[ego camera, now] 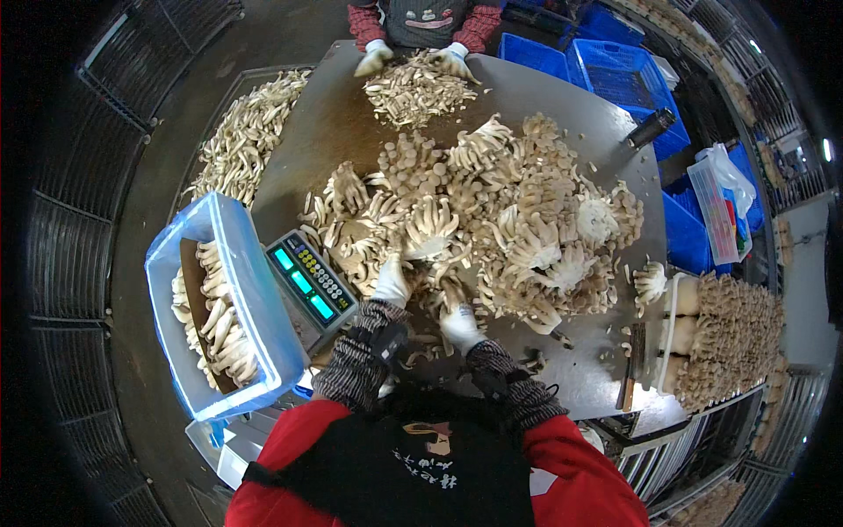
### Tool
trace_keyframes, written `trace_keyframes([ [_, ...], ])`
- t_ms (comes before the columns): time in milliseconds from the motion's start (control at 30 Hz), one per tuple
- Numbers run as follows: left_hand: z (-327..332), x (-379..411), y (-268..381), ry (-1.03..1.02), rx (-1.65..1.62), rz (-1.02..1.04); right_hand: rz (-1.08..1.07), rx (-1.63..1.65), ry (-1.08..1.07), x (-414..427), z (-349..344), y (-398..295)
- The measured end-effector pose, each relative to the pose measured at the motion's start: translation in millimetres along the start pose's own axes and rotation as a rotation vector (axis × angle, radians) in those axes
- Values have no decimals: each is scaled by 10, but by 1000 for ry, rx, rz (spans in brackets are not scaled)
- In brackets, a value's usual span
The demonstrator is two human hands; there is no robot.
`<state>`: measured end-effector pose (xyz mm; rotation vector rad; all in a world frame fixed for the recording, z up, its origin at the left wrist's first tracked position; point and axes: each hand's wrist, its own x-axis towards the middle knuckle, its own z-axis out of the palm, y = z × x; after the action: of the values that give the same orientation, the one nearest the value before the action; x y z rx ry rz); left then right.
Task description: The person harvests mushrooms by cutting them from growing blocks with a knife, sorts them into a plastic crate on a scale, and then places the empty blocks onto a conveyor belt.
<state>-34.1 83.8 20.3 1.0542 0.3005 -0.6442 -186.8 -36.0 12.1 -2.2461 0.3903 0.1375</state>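
My left hand (392, 284), in a white glove, is at the near edge of the mushroom heap (487, 178), just below a pale fanned mushroom cluster (431, 230). To its right, my gloved right hand (460, 324) reaches in among mushrooms and loose pieces, its fingers blurred and brownish. Whether either hand grips a mushroom is hidden. On my left stands a digital scale (313, 280) with lit displays. Beside it, a blue-white plastic-lined crate (263, 329) holds long mushrooms (227, 329) and a brown divider (196, 309).
Across the metal table (527, 85), a person's gloved hands (374, 58) rest at a pile of cut mushrooms (421, 89). Loose mushrooms (253, 132) fill a left-hand bin. A knife (629, 392) lies near uncut mushroom blocks (724, 336). Blue crates (616, 72) stand behind a dark cylinder (651, 127).
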Motion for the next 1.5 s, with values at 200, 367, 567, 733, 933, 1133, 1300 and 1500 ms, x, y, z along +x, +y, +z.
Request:
trace_keyframes([
  [200, -63, 256, 45, 112, 1107, 629, -39, -51, 6, -259, -77, 30],
  [367, 229, -18, 37, 240, 268, 238, -393, 17, 657, 467, -394, -203],
  [567, 491, -549, -6, 246, 322, 292, -169, 748, 312, 975, -653, -624],
  [733, -2, -549, -209, 77, 514, 423, -45, 612, 174, 398, -62, -286],
  [933, -460, -753, -448, 269, 602, 328, -128, 311, 385, -42, -164, -595],
  [1133, -265, -677, -203, 307, 148, 271, 75, 342, 309, 889, -946, -1007],
  [1300, -580, -547, 3, 379, 109, 381, -125, 363, 297, 1198, -576, -794],
  [1500, -776, -570, 133, 322, 250, 345, 100, 1085, 353, 398, -650, -894],
])
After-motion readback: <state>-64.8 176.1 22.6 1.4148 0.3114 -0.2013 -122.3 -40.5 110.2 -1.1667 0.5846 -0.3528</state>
